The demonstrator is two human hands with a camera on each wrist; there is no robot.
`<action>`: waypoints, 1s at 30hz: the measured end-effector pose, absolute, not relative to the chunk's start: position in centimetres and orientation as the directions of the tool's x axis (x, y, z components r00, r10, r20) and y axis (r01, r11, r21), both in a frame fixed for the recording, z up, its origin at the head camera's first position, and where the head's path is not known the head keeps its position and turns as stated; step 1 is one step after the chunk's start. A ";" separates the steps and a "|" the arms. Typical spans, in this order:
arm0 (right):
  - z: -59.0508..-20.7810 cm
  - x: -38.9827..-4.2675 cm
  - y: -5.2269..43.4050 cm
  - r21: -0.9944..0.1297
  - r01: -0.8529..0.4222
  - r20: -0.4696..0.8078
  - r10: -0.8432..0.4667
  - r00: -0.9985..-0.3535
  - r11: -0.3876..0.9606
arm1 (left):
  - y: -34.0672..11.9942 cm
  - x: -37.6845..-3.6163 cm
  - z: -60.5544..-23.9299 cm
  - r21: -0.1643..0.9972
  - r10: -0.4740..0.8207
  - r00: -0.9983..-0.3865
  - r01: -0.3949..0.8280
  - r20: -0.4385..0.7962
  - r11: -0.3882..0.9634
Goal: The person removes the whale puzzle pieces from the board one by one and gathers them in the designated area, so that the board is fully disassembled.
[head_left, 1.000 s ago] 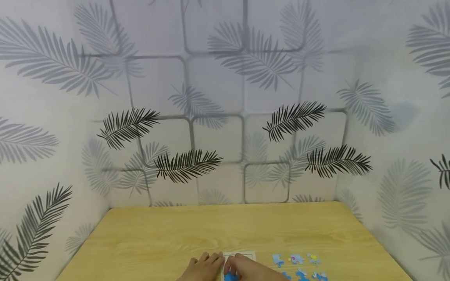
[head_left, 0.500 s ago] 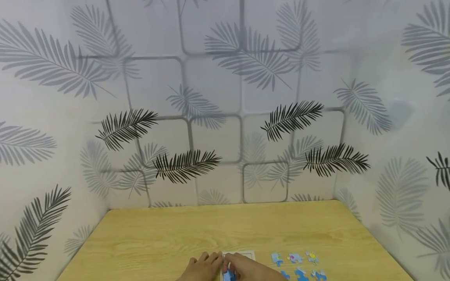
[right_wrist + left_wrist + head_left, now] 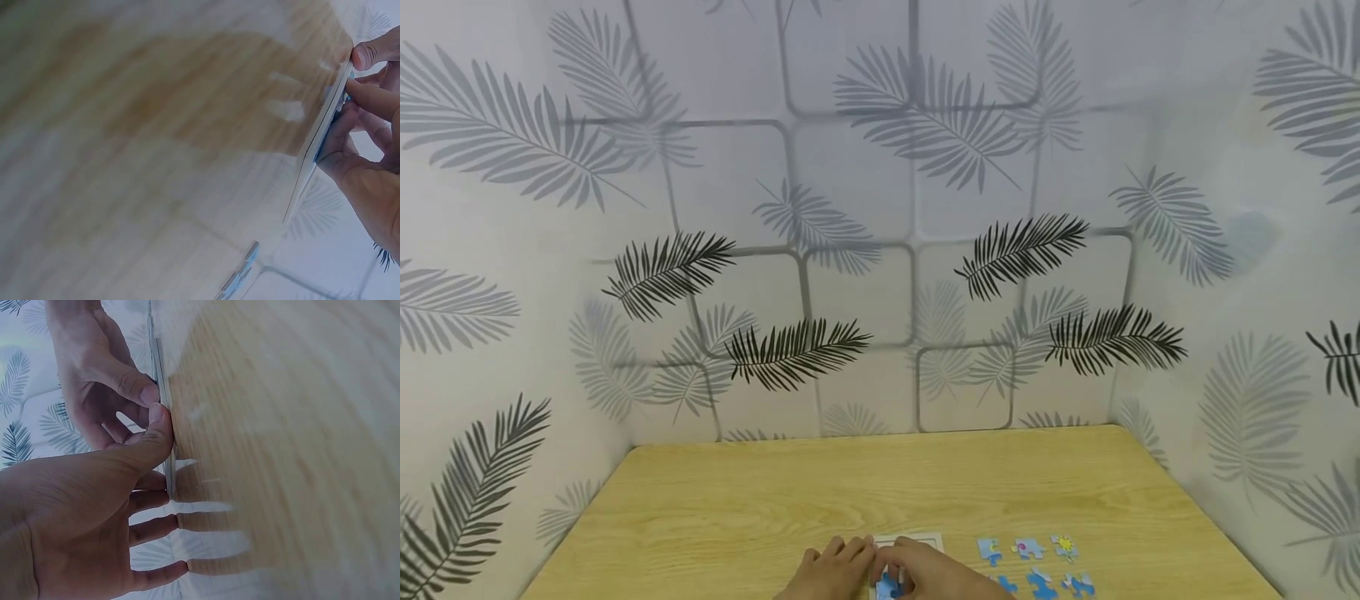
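**Both hands at the puzzle board, blue piece under my right fingers**

While my left hand point(image 3: 837, 568) lies flat on the desk point(image 3: 737, 517) with its fingers straight and spread, thumb tip pressed to the left edge of the white puzzle board point(image 3: 917, 542), my right hand point(image 3: 934, 575) works directly on top of that board. The blue puzzle piece point(image 3: 889, 586) sits on the board's near part, right under my right fingertips, which curl down and pinch it against the surface; the right wrist view shows the blue edge squeezed between those fingers and the thin board point(image 3: 319, 134). So the piece lies just below and between my two hands, nearer the right one, and the board's far edge runs left to right ahead of my knuckles. The loose pieces point(image 3: 1030, 562) wait to the right, apart from my right hand (two rows, mostly blue).

Against a second ago, little differs: both hands stay put, and less of the blue piece shows beneath my right fingers.
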State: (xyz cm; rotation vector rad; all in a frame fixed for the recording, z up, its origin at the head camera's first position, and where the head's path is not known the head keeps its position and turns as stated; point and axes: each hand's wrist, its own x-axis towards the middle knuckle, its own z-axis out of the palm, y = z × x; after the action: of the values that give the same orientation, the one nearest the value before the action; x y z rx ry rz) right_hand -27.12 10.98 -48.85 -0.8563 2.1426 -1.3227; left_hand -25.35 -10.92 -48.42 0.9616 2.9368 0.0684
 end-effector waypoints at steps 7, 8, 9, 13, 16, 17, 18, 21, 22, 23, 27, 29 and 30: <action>-49.1 -27.0 10.7 -0.930 -0.174 -0.110 -0.699 -0.707 0.322 | -10.9 -25.4 -48.5 0.152 0.529 -0.845 0.515 -0.071 0.843; -49.2 -27.0 10.6 -0.940 -0.143 -0.122 -0.695 -0.709 0.311 | -10.9 -25.4 -48.6 0.155 0.525 -0.848 0.511 -0.075 0.846; -49.3 -26.9 10.7 -0.943 -0.121 -0.134 -0.687 -0.715 0.311 | -10.9 -25.3 -48.7 0.155 0.523 -0.849 0.508 -0.073 0.847; -49.3 -26.6 10.7 -0.944 -0.059 -0.181 -0.660 -0.729 0.324 | -11.0 -25.2 -48.8 0.100 0.536 -0.842 0.529 -0.057 0.843; -49.1 -26.6 10.9 -0.932 -0.133 -0.144 -0.679 -0.720 0.338 | -11.0 -25.4 -48.5 0.120 0.528 -0.846 0.518 -0.074 0.847; -49.0 -26.5 11.0 -0.922 -0.165 -0.131 -0.684 -0.718 0.350 | -10.9 -25.5 -48.4 0.129 0.529 -0.845 0.517 -0.081 0.846; -49.0 -26.4 11.3 -0.911 -0.205 -0.111 -0.692 -0.713 0.357 | -10.9 -25.5 -48.3 0.136 0.527 -0.845 0.514 -0.087 0.847; -49.0 -26.2 12.3 -0.903 -0.257 -0.073 -0.711 -0.699 0.345 | -10.7 -25.7 -48.1 0.119 0.546 -0.833 0.535 -0.092 0.837; -48.9 -26.2 12.7 -0.899 -0.275 -0.057 -0.713 -0.699 0.340 | -10.6 -25.6 -48.0 0.104 0.550 -0.831 0.541 -0.089 0.834; -48.9 -26.2 13.1 -0.902 -0.285 -0.039 -0.721 -0.692 0.323 | -10.6 -25.6 -48.0 0.091 0.548 -0.831 0.541 -0.090 0.836; -48.2 -26.3 14.6 -0.895 -0.356 0.055 -0.728 -0.684 0.267 | -10.5 -25.4 -47.8 0.095 0.500 -0.858 0.492 -0.117 0.866; -47.8 -26.2 15.6 -0.881 -0.388 0.087 -0.716 -0.693 0.269 | -10.5 -25.2 -47.8 0.132 0.471 -0.870 0.455 -0.143 0.881; -47.6 -26.2 16.2 -0.876 -0.396 0.096 -0.705 -0.703 0.276 | -10.6 -25.2 -47.9 0.150 0.462 -0.873 0.442 -0.153 0.884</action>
State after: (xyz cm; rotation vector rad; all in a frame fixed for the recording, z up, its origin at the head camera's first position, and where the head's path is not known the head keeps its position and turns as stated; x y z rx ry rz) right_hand -26.17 16.15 -47.55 -1.0057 2.2394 -1.3957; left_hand -25.16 -10.57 -47.87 0.6949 2.8691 0.1644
